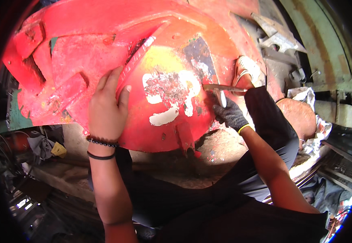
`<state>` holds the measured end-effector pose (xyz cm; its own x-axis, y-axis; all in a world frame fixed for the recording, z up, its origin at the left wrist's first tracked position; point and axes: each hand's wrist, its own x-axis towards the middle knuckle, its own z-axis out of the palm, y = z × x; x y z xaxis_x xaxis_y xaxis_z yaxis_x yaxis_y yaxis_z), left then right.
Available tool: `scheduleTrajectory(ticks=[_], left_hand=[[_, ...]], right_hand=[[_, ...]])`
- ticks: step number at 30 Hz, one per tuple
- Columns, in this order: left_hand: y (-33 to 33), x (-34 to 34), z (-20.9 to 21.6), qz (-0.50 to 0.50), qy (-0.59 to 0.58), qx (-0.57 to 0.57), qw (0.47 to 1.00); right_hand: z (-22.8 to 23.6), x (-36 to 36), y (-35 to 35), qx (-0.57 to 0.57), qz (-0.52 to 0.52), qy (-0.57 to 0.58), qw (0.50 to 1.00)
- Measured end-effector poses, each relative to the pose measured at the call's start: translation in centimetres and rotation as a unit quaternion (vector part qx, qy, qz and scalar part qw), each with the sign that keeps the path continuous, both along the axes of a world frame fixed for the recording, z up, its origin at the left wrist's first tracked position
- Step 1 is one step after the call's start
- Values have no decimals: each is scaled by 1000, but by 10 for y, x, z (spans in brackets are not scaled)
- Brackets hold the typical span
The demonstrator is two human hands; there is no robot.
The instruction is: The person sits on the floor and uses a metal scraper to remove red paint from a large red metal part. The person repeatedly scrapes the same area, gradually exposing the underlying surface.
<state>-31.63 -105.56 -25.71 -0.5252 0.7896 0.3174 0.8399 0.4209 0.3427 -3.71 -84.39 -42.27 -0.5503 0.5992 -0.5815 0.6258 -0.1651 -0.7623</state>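
My left hand (110, 107) is bare, with a beaded bracelet (102, 141) and a dark band at the wrist. It lies with fingers stretched out on a large red-painted metal part (143, 135), beside a raised edge. In a dark grey glove, my right hand (232, 115) is closed round the shiny handle of a chipping hammer (223, 97). The long, narrow brown head of the hammer lies crosswise at the right side of the red part. Between my hands the rounded surface carries a rough, flaked patch (170, 87) with white areas (164, 117) around it.
My right foot, in a pale shoe (247, 68), rests beyond the hammer on red metal. At far right stand grey metal pieces (279, 38) and a green metal frame (322, 44). Crumpled foil (324, 127) lies by a round reddish piece (299, 117). Left are cloths (44, 146) and cables.
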Motion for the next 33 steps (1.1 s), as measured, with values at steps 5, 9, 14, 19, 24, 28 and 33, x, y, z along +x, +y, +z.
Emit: scheduleTrajectory(ticks=[5,9,14,19,24,28,33], left_hand=[[2,-6,-6,37,-23,-47,998],[3,-7,-9,25,-25,-32,999],[1,-6,-10,28,-19,-19,999],[1,-6,-9,30,-22,-23,999],[0,-9,-10,22,-59,-24,998],[1,-9,-11,23,-37,-17,999],[1,-9,-9,27,-32,-15,999]], right_hand=[[9,-2,1,-5,12,-9,1000],[7,-10,1,178,62,-63,980],[13,-14,6,418,118,38,900],[11,-24,4,369,153,-84,913],[9,-18,4,460,126,-21,879],[8,-21,9,506,140,27,851],[10,-18,8,469,249,-19,847]])
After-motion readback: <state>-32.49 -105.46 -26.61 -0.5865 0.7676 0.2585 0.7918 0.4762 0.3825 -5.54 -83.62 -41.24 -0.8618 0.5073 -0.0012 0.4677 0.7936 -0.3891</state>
